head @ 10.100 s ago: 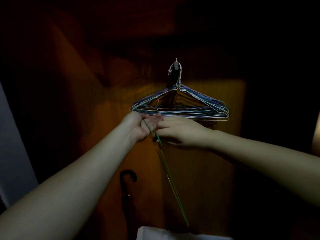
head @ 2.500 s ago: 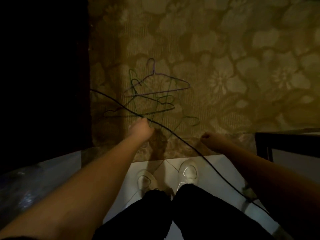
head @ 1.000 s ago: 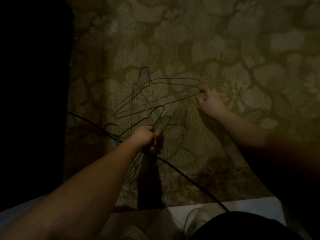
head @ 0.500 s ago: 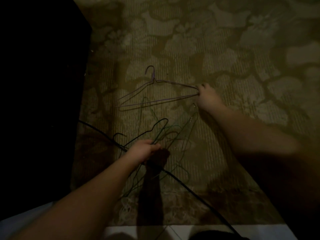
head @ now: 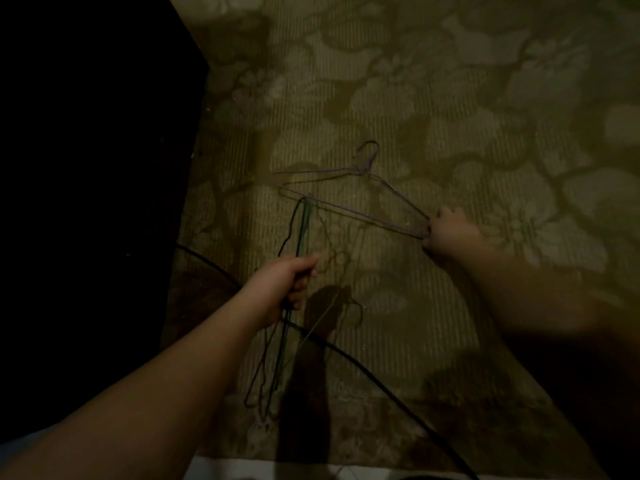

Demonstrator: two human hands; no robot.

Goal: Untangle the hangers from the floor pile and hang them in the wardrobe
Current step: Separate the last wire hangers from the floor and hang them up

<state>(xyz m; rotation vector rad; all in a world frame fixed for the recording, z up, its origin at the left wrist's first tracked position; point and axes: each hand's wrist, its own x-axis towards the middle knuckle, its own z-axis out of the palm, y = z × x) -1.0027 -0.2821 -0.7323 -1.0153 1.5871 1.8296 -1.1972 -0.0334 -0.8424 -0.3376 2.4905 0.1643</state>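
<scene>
I look down at a dim, flower-patterned carpet (head: 415,98). My right hand (head: 450,237) grips the right corner of a purple wire hanger (head: 349,206), whose hook points away from me. My left hand (head: 291,282) holds a bunch of green and dark wire hangers (head: 301,230) by their middle; they stand on edge, running from beyond the hand to below my wrist. One more thin hanger (head: 341,268) lies faint on the carpet between my hands. The wardrobe is out of sight.
A black cable (head: 367,365) runs across the carpet from the left edge to the bottom right, passing under my left wrist. A large dark mass (head: 86,168) fills the left side. A pale floor strip (head: 259,472) shows at the bottom.
My right hand has pulled the purple hanger away from the pile and turned it. My left hand has gathered the green and dark hangers and lifted them on edge.
</scene>
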